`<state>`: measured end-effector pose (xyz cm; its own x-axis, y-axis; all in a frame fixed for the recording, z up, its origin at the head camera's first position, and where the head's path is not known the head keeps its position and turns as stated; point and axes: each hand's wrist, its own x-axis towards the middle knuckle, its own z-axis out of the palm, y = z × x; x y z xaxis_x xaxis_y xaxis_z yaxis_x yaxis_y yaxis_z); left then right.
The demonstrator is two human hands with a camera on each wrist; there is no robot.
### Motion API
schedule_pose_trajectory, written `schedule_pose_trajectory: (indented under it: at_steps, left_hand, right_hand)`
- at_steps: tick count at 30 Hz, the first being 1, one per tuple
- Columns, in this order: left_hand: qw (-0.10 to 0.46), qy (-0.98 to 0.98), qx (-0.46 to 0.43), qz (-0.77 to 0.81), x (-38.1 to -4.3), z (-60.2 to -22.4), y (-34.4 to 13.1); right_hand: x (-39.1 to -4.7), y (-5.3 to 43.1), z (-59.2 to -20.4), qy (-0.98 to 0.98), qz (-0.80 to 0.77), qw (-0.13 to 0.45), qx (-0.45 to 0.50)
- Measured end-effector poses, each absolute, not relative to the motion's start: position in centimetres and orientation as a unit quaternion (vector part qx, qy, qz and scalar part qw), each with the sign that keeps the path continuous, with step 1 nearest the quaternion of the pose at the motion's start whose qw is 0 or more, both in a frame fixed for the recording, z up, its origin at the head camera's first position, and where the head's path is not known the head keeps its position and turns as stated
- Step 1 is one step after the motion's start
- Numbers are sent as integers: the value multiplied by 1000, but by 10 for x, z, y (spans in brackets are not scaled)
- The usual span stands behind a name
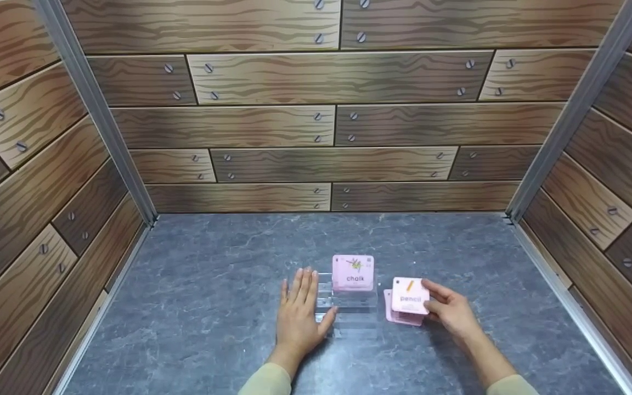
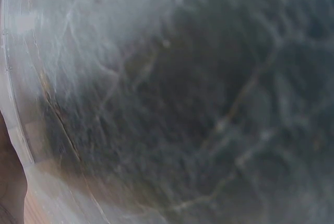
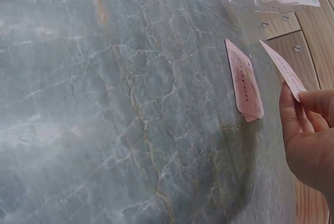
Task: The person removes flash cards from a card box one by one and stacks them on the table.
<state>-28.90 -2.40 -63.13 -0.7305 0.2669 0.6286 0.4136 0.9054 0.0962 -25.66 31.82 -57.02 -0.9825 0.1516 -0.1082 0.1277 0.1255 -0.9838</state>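
Note:
My right hand [image 1: 455, 314] pinches the right edge of a pink flash card marked "pencil" [image 1: 410, 295], raised above the table. Under it lies a small stack of pink cards [image 1: 404, 318]; in the right wrist view the top one reads "crayon" [image 3: 244, 83]. A clear plastic tiered stand [image 1: 354, 318] is left of the stack, with a "chalk" card [image 1: 353, 272] propped upright at its back tier. With fingers straight, my left hand [image 1: 298, 315] rests at the stand's left side, thumb over its front part. The left wrist view shows mostly blurred tabletop.
The grey marbled tabletop [image 1: 201, 307] is enclosed by wood-patterned panels at the back [image 1: 272, 126], left and right. Metal strips [image 1: 568, 329] run along the side edges, and metal posts stand in the back corners.

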Motion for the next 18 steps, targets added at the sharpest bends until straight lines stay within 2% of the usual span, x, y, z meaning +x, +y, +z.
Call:
schedule_pose_trajectory:
  at_steps: [8,18]
  left_hand:
    - [329,-919,-185,-112,-289,-634,-25]
    - [311,-927,-179,-110,-288,-631,-24]
  right_hand:
    - [-256,317,-579,-760,642,1,-100]
    - [-256,317,-583,-761,640,-5,-107]
